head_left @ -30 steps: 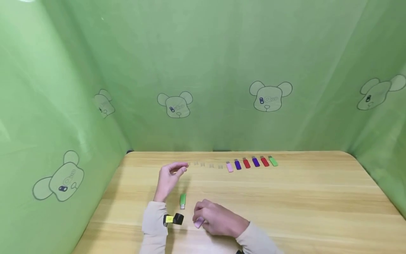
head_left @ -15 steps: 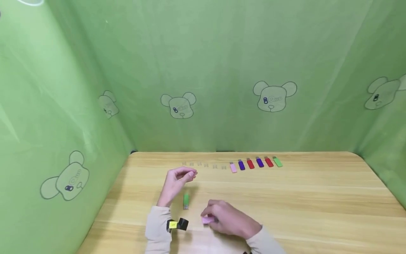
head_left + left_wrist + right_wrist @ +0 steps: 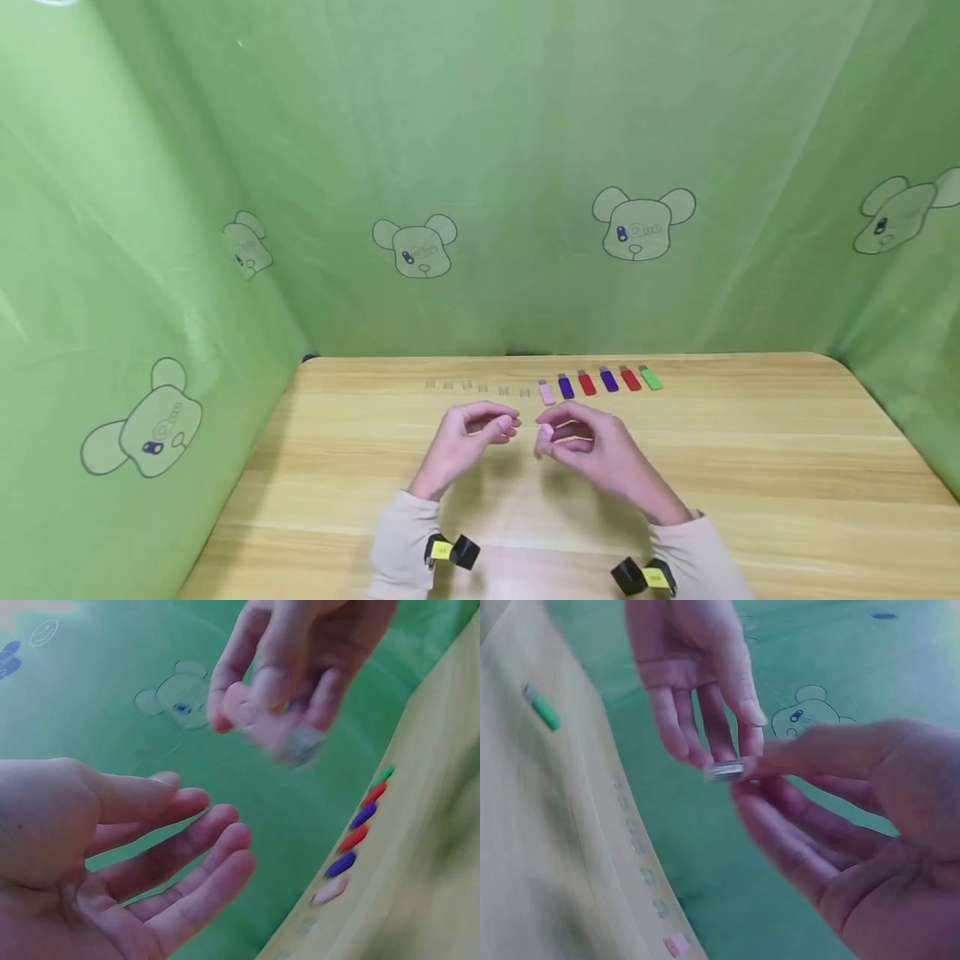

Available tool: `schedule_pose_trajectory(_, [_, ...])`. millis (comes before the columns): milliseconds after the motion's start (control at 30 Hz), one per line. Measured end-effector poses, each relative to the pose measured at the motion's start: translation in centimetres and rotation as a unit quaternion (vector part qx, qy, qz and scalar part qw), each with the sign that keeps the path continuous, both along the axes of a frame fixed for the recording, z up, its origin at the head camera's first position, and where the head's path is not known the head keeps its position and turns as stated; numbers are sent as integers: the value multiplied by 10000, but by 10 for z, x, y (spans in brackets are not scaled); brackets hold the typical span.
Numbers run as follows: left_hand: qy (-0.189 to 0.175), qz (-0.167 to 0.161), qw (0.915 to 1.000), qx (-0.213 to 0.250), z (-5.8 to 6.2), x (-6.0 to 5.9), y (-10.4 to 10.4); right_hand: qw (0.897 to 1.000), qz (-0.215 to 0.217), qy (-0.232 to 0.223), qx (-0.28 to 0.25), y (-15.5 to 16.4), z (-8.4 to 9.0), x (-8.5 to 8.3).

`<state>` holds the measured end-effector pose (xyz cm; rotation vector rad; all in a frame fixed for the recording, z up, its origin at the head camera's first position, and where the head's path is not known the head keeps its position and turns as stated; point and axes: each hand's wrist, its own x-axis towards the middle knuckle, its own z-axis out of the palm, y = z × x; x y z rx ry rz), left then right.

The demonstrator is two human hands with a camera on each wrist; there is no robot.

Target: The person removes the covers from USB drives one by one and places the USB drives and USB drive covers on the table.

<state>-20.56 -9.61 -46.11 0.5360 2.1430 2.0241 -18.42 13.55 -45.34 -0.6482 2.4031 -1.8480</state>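
Note:
My right hand (image 3: 588, 442) pinches a pink USB stick (image 3: 259, 720) between thumb and fingers, above the table. In the right wrist view its metal plug (image 3: 726, 771) points toward the left hand, with a translucent cap over it. Facing it, my left hand (image 3: 472, 437) is held with loosely bent fingers and nothing between them. A small gap separates the two hands in the head view. On the table lies a green USB stick (image 3: 544, 709), hidden by the left arm in the head view.
Along the far table edge runs a row of small clear caps (image 3: 467, 385). To their right lie a pink stick (image 3: 547, 392), a purple stick (image 3: 566, 386), a red stick (image 3: 587, 382) and others, ending in a green one (image 3: 650, 377). Green curtain walls (image 3: 495, 167) enclose the table.
The right hand has lifted the pink USB stick off the near table and brought it forward. The left hand has moved right, away from the caps, to face it.

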Motion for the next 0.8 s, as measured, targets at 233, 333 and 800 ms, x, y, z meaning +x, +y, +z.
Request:
schedule_pose_trajectory(233, [-544,-171,9951,811,-1,3,14,9929,-789,-249,-852,3,-6,-8])
schedule_pose_trajectory(333, [-497,-8,9936,1014,-1,5,18,9899,-1059,-301,-889,3,-9,-9])
schedule_pose_trajectory(800, [17,999,9897,1023,-10,6,35,9864,-1198,-498,-1013,-4,-11,-7])
